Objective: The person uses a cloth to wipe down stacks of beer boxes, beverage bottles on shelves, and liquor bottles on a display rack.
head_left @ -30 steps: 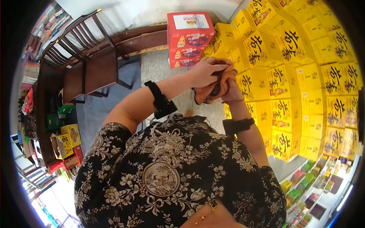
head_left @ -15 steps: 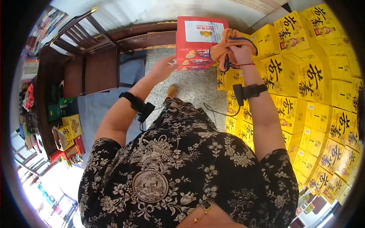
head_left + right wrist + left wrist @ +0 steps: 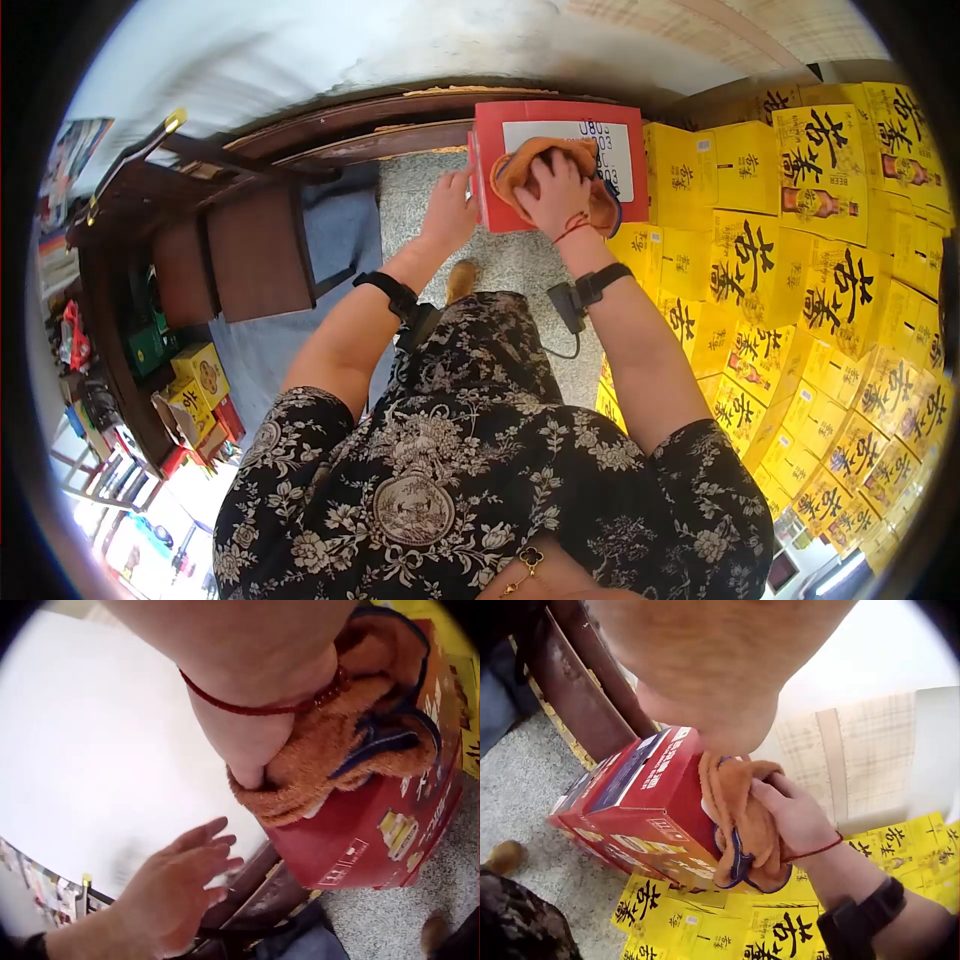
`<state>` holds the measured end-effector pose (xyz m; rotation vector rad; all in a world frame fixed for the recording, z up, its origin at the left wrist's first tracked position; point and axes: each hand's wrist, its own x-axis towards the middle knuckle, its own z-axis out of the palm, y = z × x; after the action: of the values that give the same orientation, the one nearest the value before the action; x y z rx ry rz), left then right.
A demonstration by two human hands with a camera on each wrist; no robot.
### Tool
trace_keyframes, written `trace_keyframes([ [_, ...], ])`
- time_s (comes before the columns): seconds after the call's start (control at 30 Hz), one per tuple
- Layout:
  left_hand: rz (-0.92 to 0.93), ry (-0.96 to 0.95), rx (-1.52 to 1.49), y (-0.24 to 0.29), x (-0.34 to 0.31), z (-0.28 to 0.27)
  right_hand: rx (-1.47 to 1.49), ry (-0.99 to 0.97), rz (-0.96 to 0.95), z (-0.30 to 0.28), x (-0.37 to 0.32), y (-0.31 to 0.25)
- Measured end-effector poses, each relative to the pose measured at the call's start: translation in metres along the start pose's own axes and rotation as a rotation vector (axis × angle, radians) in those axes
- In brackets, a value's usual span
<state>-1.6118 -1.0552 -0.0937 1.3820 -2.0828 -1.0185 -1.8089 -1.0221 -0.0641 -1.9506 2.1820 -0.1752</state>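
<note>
Right hand (image 3: pixel 556 192) is down on top of the red carton (image 3: pixel 490 125). Its fingers are curled into the bunched orange cloth (image 3: pixel 512 170) with the blue trim, gripping it and pressing it onto the carton's white label. Left hand (image 3: pixel 447 208) is open, fingers straight and a little spread, right at the carton's left side; whether it touches I cannot tell. That carton stands straight ahead of me over the grey floor (image 3: pixel 520 268). Stacked yellow cartons (image 3: pixel 800 200) sit just beside it on my right, and 1 dark wooden chair (image 3: pixel 250 250) is off to my left.
</note>
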Motion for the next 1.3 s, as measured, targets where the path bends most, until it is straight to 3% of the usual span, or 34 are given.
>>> trace_keyframes([
  [0.03,0.003,-0.016,-0.001,-0.007,0.007,0.007,0.002,-0.005,0.015,0.012,-0.001,0.001],
  [0.13,0.012,-0.009,-0.013,-0.017,0.024,0.028,-0.040,0.033,-0.257,0.034,-0.006,0.002],
  [0.27,-0.059,0.017,-0.079,-0.007,0.031,0.044,-0.043,0.076,-0.326,0.029,0.006,0.030],
  [0.33,-0.125,0.021,-0.118,0.005,0.037,0.045,-0.104,-0.159,-0.035,0.020,0.025,0.061],
  [0.37,-0.133,0.034,-0.101,0.011,0.040,0.046,-0.127,0.029,0.073,0.008,0.022,0.076],
  [0.4,-0.141,0.048,-0.084,0.016,0.043,0.048,-0.131,0.227,0.041,0.023,0.024,0.108],
  [0.43,-0.140,0.042,-0.083,0.020,0.046,0.054,-0.129,0.226,0.047,0.020,0.024,0.126],
  [0.5,-0.173,0.145,-0.037,0.023,0.056,0.065,-0.090,0.260,0.286,0.015,0.028,0.148],
  [0.6,-0.164,0.215,0.007,0.017,0.060,0.084,-0.216,0.380,0.378,0.032,0.039,0.149],
  [0.67,-0.185,0.226,0.019,0.020,0.061,0.087,-0.156,0.186,0.445,0.004,0.057,0.105],
  [0.73,-0.200,0.216,0.032,0.021,0.060,0.091,0.005,0.244,0.017,0.025,0.074,0.077],
  [0.83,-0.184,0.231,0.152,0.018,0.061,0.093,0.109,0.259,-0.114,0.032,0.086,0.009],
  [0.87,-0.172,0.159,0.239,0.021,0.059,0.090,0.141,0.283,-0.171,0.037,0.089,0.004],
  [0.93,-0.140,0.069,0.336,0.021,0.061,0.093,0.176,0.261,-0.224,0.040,0.093,0.023],
  [1.0,-0.210,0.242,0.208,0.015,0.061,0.100,0.142,0.203,-0.295,0.030,0.096,0.047],
  [1.17,-0.153,0.228,0.259,0.019,0.061,0.099,0.090,0.145,0.031,0.003,0.076,0.156],
  [1.23,-0.204,0.206,0.274,0.024,0.061,0.099,-0.060,0.523,0.176,0.007,0.060,0.178],
  [1.3,-0.168,0.203,0.282,0.024,0.060,0.100,-0.038,0.506,0.235,0.013,0.054,0.169],
])
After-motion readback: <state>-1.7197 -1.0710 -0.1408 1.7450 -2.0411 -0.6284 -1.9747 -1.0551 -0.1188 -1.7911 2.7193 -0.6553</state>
